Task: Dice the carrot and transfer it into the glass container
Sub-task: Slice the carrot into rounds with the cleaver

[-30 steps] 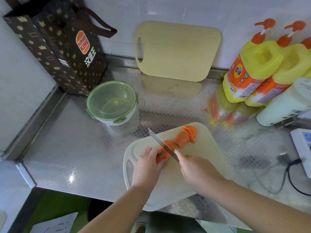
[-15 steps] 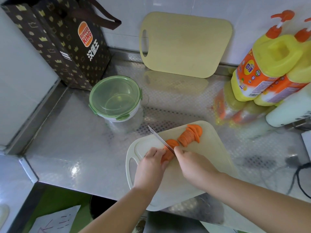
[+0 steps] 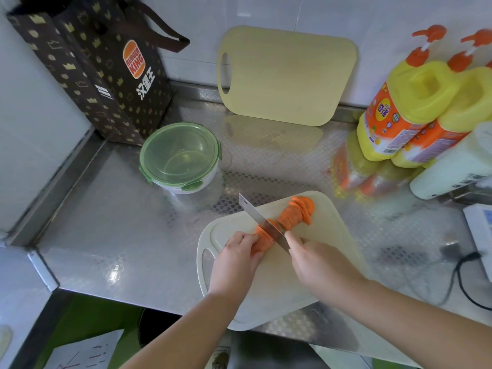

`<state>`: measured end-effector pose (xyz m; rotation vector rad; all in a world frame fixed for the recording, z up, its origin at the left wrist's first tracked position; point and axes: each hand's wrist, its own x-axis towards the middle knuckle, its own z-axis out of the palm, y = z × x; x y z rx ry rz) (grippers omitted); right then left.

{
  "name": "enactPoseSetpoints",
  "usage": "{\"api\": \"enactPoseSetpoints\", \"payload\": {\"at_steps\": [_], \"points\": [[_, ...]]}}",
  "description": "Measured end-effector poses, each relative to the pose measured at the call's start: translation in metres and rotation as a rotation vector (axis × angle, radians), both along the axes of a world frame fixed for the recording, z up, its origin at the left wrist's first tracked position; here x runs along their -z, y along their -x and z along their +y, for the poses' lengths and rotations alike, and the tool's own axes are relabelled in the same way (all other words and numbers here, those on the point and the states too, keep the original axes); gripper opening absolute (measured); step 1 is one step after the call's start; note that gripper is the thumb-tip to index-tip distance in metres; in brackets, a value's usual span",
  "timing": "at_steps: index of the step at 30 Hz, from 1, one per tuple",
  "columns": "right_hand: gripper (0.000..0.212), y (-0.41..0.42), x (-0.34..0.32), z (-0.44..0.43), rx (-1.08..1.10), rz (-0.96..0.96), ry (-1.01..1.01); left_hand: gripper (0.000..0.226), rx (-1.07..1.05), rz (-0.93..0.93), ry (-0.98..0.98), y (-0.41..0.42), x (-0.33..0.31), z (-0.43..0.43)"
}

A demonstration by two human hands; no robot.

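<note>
On a pale cutting board [image 3: 327,235] lies an orange carrot [image 3: 262,239], its uncut end under my left hand [image 3: 234,262], whose fingers curl over it. My right hand [image 3: 319,265] grips a knife [image 3: 262,222]; the blade stands across the carrot just past my left fingertips. A row of cut carrot slices [image 3: 296,213] leans together beyond the blade. The glass container [image 3: 181,159] sits to the upper left on the counter with its green lid clipped on.
A second yellow cutting board [image 3: 287,75] leans on the back wall. A dark paper bag [image 3: 98,67] stands at back left. Yellow pump bottles [image 3: 410,110] and a white bottle [image 3: 452,163] crowd the right, with a black cable [image 3: 463,275] and a white device [image 3: 482,230] beyond. The steel counter's [image 3: 106,235] front edge lies under the board.
The knife has stepped slightly along the carrot toward my left hand, and my left fingers have drawn back a little. The camera has tilted, shifting the scene.
</note>
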<state>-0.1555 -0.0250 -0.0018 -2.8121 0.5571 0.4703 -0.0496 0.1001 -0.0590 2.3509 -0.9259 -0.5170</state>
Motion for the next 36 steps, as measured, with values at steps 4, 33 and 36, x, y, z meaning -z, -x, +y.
{"api": "enactPoseSetpoints", "payload": {"at_steps": [4, 33, 36], "points": [[0.04, -0.002, 0.002, 0.003, 0.027, -0.015, -0.03, 0.03, -0.009, 0.011, 0.001, 0.0, 0.0, 0.001], [0.045, -0.024, 0.014, 0.011, -0.013, 0.097, 0.003, 0.034, -0.02, 0.026, -0.015, 0.0, 0.003, 0.0], [0.047, -0.022, 0.014, 0.009, 0.0, 0.085, 0.003, 0.033, -0.015, 0.028, -0.022, -0.001, 0.003, 0.001]]}}
